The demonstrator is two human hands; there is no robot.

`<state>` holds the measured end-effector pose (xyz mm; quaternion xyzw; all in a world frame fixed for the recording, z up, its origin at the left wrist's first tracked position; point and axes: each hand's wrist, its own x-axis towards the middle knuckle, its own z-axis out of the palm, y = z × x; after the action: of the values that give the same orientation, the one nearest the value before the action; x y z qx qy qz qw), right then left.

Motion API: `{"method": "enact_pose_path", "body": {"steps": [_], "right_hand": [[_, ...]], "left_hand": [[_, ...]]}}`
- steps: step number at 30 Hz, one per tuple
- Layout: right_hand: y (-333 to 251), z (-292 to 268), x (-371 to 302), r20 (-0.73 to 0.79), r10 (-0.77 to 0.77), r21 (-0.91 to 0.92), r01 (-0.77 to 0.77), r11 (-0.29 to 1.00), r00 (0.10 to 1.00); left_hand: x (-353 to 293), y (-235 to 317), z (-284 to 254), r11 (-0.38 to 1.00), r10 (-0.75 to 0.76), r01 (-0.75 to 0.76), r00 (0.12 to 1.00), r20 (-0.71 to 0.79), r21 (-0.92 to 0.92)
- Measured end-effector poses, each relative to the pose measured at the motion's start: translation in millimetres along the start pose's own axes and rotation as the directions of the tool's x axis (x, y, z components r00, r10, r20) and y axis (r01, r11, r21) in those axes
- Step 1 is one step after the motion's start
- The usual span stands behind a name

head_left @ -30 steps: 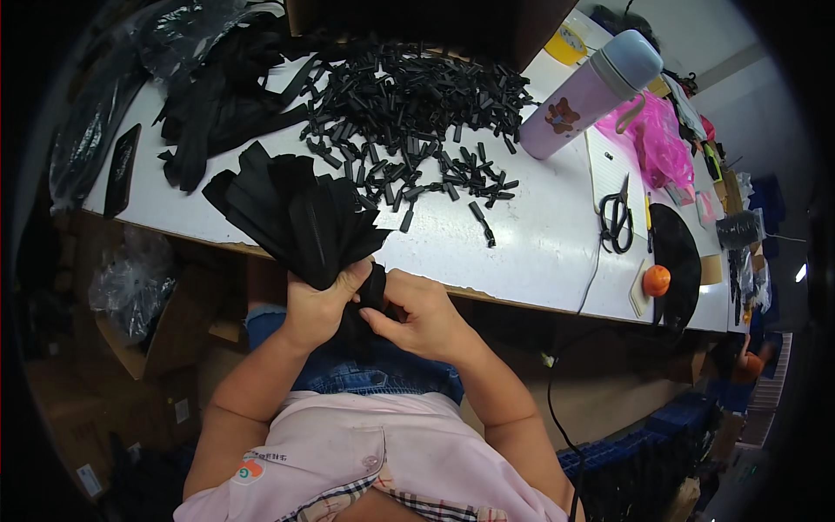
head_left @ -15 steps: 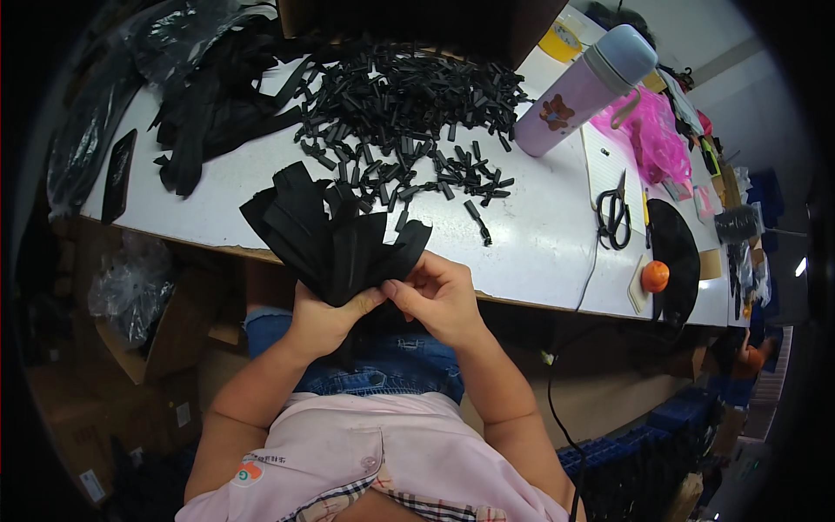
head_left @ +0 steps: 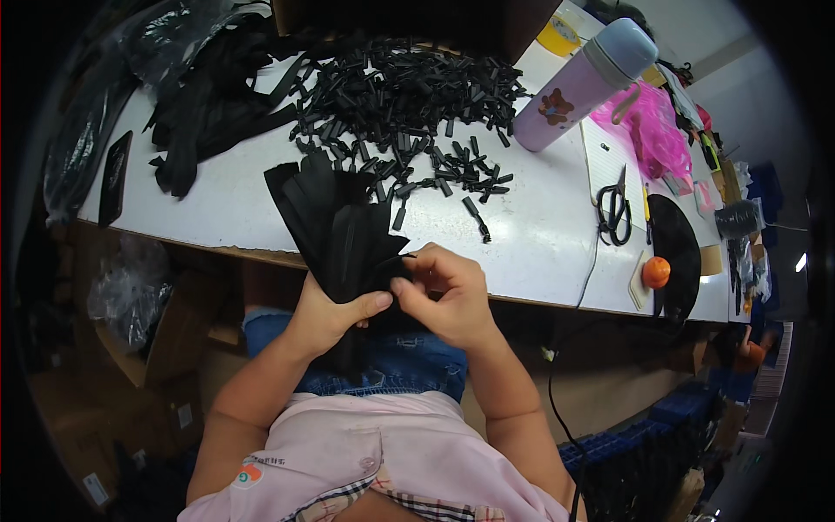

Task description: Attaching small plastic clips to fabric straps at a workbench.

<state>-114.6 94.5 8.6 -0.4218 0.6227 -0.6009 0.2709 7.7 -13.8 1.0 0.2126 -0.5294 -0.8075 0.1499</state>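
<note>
left hand (head_left: 326, 315) grips strap bundle (head_left: 335, 222) | right hand (head_left: 445, 291) pinches its top strap | white table (head_left: 539, 235) beyond fingers, clip pile (head_left: 409, 96) further back

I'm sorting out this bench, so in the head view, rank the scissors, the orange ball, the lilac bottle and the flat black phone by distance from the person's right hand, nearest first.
From the right hand:
1. Scissors, to its right on the white table.
2. Orange ball, farther right near the table's front edge; close to the scissors in distance, so this order is a narrow call.
3. Lilac bottle, lying up at the back right.
4. Flat black phone, far left edge.
</note>
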Motion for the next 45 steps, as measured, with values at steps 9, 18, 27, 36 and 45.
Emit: {"method": "enact_pose_path", "body": {"steps": [9,18,27,36,45], "right_hand": [[-4,1,-2,0.063,0.22,0.428,-0.226,0.875,0.973],[4,5,-6,-0.01,0.145,0.264,-0.137,0.955,0.989],[-1,10,-13,-0.057,0.026,0.139,-0.018,0.99,0.998],[-2,19,-16,-0.122,-0.304,-0.247,0.268,0.931,0.945],[-8,15,-18,-0.084,-0.19,-0.15,0.176,0.973,0.978]], "left_hand": [[-1,-4,2,0.999,0.029,-0.03,0.999,0.029,0.036],[-3,-6,3,0.999,0.034,-0.034,0.999,0.016,0.014],[-6,-8,2,0.998,0.044,-0.043,0.999,-0.022,0.043],[-6,-16,3,0.976,0.004,0.006,0.999,0.047,-0.216],[-10,-27,2,0.988,0.053,-0.049,0.998,0.023,-0.148]]}}
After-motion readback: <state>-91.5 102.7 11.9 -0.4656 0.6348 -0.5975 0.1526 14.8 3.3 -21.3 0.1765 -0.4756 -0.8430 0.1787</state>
